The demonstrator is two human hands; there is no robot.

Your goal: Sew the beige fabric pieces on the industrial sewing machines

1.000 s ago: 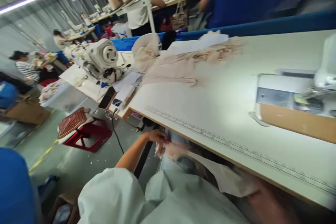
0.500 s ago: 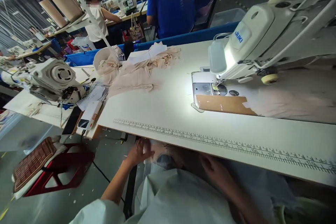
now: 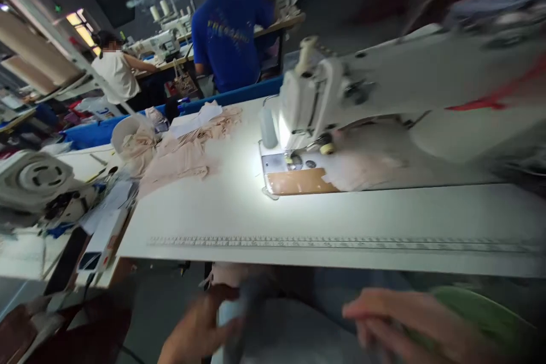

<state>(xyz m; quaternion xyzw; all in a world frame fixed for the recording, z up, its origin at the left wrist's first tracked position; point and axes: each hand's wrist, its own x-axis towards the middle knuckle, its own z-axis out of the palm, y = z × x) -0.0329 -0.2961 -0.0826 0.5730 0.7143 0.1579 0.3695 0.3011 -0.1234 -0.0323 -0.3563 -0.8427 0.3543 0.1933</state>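
Below the front edge of the white sewing table (image 3: 205, 210), my left hand (image 3: 202, 321) is blurred, its thumb and fingers apart with nothing seen between them. My right hand (image 3: 396, 318) hangs over my lap to the right, pointing left. Its fingers look bent but are smeared by motion, so whether they hold anything is unclear. Pale pink fabric (image 3: 239, 274) shows under the table edge, close to my left hand. Dark grey cloth (image 3: 294, 330) lies across my lap between both hands. A green rounded thing (image 3: 482, 318) is partly hidden behind my right hand.
A white sewing machine (image 3: 311, 96) stands on the table, its lamp lit. Beige fabric pieces (image 3: 179, 153) lie at the left, by a white bin (image 3: 123, 133). Another sewing machine (image 3: 38, 182) stands far left. A person in blue (image 3: 230, 40) and one in white (image 3: 117, 74) are beyond.
My view has swung to the right and levelled. Both hands have come away from under the table edge, nearer to me. The right hand is farther right.
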